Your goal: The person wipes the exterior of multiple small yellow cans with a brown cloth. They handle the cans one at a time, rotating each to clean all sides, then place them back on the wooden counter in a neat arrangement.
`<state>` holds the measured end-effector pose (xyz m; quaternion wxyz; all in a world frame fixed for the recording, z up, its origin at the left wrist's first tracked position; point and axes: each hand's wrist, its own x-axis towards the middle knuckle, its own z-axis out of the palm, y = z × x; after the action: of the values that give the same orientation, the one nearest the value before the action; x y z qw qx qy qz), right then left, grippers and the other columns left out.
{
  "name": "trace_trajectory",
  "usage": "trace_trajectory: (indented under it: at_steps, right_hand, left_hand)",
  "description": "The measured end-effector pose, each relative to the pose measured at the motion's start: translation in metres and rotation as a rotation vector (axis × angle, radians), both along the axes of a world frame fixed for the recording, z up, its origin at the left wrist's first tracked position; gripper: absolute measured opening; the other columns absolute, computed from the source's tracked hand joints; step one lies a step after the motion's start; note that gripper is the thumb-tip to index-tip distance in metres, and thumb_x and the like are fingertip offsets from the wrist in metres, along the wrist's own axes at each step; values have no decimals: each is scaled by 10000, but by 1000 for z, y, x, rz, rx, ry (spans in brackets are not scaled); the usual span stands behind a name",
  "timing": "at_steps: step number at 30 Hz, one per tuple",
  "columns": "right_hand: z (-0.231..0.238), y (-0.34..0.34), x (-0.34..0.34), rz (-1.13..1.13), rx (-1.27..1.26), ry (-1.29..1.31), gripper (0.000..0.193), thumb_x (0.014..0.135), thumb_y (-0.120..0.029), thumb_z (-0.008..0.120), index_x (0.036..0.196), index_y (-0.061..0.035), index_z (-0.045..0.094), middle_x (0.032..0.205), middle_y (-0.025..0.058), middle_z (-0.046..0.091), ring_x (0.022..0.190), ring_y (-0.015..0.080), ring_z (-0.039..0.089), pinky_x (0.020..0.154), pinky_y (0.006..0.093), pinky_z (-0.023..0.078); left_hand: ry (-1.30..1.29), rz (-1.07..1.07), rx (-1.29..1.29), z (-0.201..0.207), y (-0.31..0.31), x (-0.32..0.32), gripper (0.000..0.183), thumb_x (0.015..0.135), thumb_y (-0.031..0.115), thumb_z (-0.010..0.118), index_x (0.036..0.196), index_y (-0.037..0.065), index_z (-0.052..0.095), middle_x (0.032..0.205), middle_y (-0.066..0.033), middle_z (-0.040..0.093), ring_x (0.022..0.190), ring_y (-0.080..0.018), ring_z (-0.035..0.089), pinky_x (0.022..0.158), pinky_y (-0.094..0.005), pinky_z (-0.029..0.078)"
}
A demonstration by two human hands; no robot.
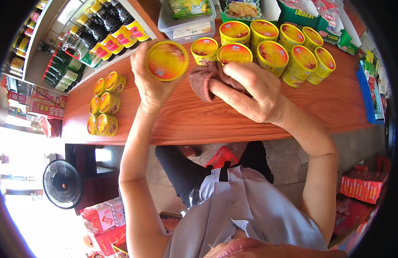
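Note:
My left hand (148, 81) grips a round yellow tin can (167, 61) above the table, its red and yellow lid turned up and a little blurred. Bunched in my right hand (257, 92) is a brown cloth (207, 81), just right of the held can and apart from it. Behind the cloth several more yellow cans stand close together, some stacked; a single can (204, 48) is at the left of that group. At the table's left side, several cans (106, 103) stand in short rows.
The wooden table (173, 129) spans the width before me. Shelves with dark sauce bottles (108, 38) rise at the left. A clear plastic bin (188, 30) and green cartons (298, 19) line the back. Blue-edged packets (371, 92) sit at the right end. A black fan (62, 184) stands lower left.

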<state>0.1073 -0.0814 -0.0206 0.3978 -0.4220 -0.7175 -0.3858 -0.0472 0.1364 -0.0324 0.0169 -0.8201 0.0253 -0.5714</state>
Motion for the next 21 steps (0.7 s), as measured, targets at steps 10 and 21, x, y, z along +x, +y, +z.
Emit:
trace_trajectory:
  at_steps: [10,21]
  right_hand:
    - [1,1,-4,-271,-76,59,205,800,-142,695,972,-32,685,1098,100,611,817,192,622,589,287,537]
    - [1,3,4,-296,69,-56,299,769,-150,706,1033,-10,702,1129,133,621,781,208,614,560,288,531]
  left_hand:
    - [-94,-201,-53,-10,-39,27,1057,623,119,982,1488,-28,392,1336,-223,634,1173,-375,632,1016,-458,519]
    - [4,-230,40,-1,-59,18,848,657,64,935,1386,-28,512,1308,-240,651,1145,-393,664,992,-461,539]
